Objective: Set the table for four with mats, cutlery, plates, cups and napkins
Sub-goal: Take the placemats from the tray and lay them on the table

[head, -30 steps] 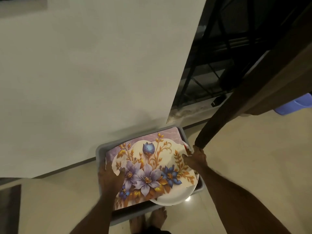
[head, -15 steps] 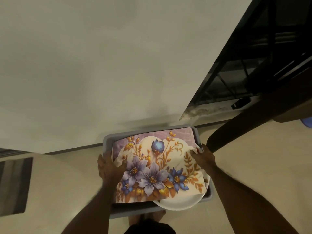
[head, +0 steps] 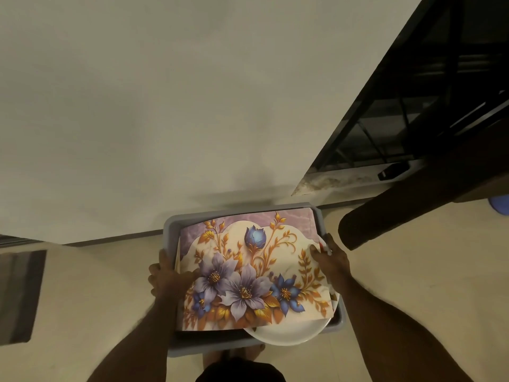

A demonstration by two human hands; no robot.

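We note both hands gripping a grey tub (head: 176,220): left hand (head: 168,277) curled over its left rim, right hand (head: 329,260) on its right. The floral mat (head: 248,271) lies on top, over a white plate (head: 292,333).

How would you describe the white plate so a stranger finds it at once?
Look at the grey bin between the two hands. A flowered mat lies on top. The plate sticks out beneath the mat's near right corner, plain white and round.
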